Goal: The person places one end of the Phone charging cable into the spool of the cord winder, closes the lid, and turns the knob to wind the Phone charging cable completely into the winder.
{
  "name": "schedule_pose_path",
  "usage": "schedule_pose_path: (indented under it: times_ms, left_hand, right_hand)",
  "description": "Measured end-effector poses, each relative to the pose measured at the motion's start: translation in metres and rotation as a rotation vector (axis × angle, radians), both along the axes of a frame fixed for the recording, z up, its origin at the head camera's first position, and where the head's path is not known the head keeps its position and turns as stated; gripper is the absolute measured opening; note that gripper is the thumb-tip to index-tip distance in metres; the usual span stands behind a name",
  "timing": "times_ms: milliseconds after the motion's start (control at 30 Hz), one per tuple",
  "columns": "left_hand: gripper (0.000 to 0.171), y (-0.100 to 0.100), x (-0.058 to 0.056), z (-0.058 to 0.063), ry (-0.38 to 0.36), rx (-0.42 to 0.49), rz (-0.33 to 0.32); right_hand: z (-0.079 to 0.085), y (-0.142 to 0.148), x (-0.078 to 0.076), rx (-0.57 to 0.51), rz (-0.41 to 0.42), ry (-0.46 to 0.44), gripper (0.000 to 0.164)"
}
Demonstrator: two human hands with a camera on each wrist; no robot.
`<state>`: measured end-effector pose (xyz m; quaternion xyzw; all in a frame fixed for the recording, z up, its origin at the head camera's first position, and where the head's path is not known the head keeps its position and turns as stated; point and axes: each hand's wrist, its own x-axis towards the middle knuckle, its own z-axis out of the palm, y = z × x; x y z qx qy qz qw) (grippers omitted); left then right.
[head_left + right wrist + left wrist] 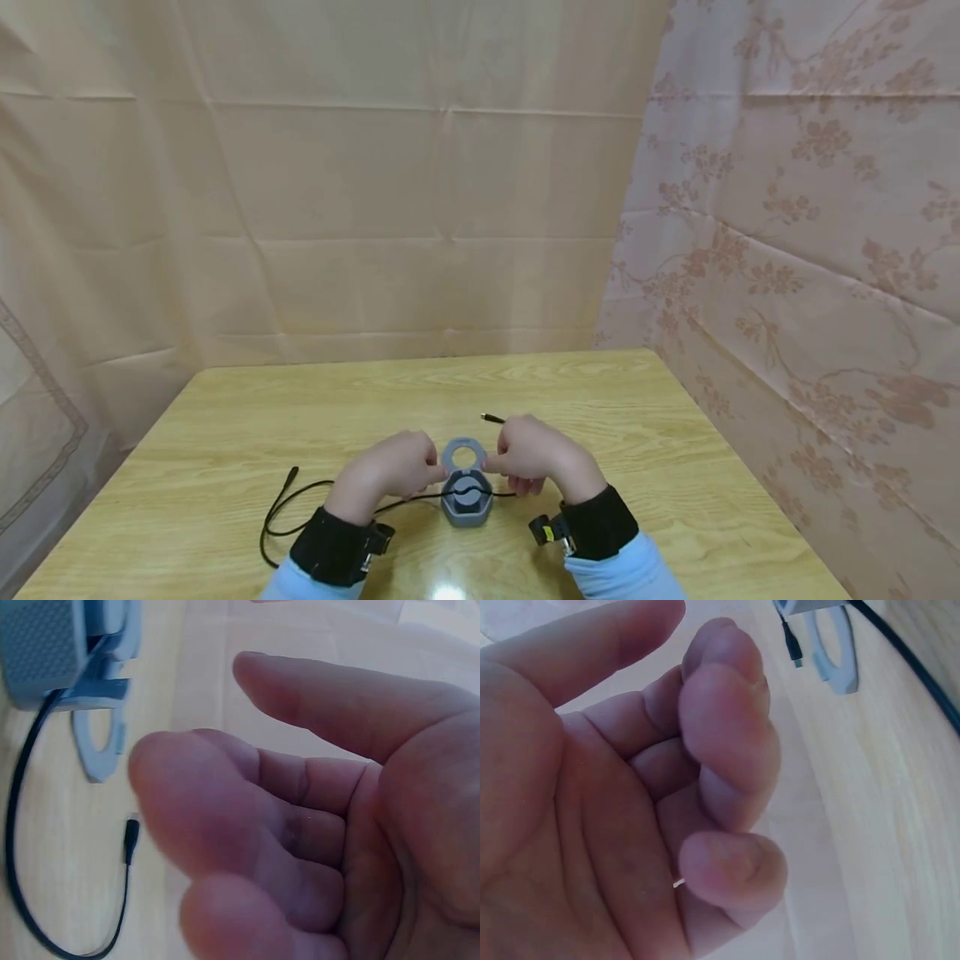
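Observation:
A grey hexagonal cable winder (467,515) lies on the table between the hands, its ring-shaped lid (450,455) flipped back on the far side. A black cable (427,497) runs across the winder's round centre post and out on both sides. My left hand (393,467) is at the winder's left, a fingertip right at the hinge side; its palm holds nothing in the left wrist view. Opposite it, my right hand (540,454) has a fingertip at the lid's right edge. In the right wrist view its fingers are loosely bent around nothing.
The cable's small plug (491,418) lies beyond the right hand. Its other end (291,475) and a loose loop rest left of the left hand. The wooden table (337,400) meets a beige curtain (375,208) behind and a floral curtain (787,250) on the right.

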<state>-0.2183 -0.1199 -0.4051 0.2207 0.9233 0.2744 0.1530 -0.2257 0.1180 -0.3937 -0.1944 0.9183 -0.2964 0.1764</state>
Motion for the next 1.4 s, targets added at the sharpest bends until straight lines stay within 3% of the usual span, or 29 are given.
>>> schedule_pose_path:
  times_ms: [200, 533, 967, 1400]
  left_hand:
    - [0.037, 0.004, 0.0, -0.009, 0.055, -0.047, -0.022]
    - [0.032, 0.007, -0.001, -0.013, -0.029, -0.082, -0.001]
    - [0.031, 0.009, -0.003, -0.018, -0.054, -0.085, 0.014]
    - [0.033, 0.011, -0.003, -0.018, -0.033, -0.089, 0.008]
  right_hand:
    - [-0.012, -0.005, 0.0, 0.072, -0.016, -0.041, 0.031]
    - [-0.022, -0.011, -0.003, 0.111, -0.036, -0.056, 0.023]
    - [-0.025, -0.014, -0.004, 0.153, -0.045, -0.025, 0.026]
    - [-0.027, -0.015, -0.006, 0.132, -0.06, -0.027, 0.024]
